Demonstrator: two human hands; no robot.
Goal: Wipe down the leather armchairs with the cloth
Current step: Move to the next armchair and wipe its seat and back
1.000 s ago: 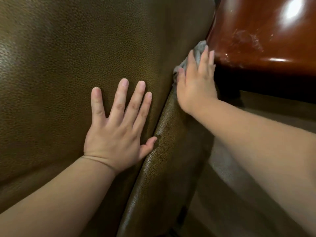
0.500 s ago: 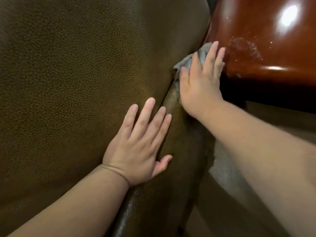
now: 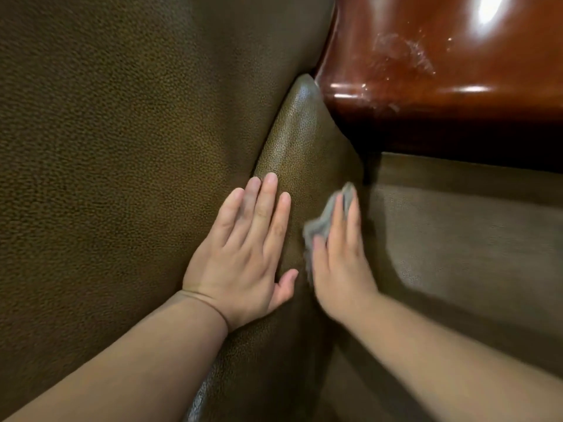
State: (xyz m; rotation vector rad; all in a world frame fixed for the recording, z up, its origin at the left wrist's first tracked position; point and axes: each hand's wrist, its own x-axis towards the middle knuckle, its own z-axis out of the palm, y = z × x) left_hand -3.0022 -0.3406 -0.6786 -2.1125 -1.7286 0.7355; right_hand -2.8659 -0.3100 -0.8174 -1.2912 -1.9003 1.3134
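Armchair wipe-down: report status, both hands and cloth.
Left hand flat on the brown leather armchair. Right hand presses the grey cloth against the padded edge, blurred. Glossy wooden surface beyond, apart from both hands.

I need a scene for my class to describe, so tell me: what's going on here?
A person is wiping a brown leather armchair. The right hand presses a grey cloth flat against the rounded side cushion; the blur there suggests it is moving. The left hand rests open on the leather beside it, fingers straight, apparently bracing. A glossy reddish wooden surface with pale smears sits at the upper right, not being touched.
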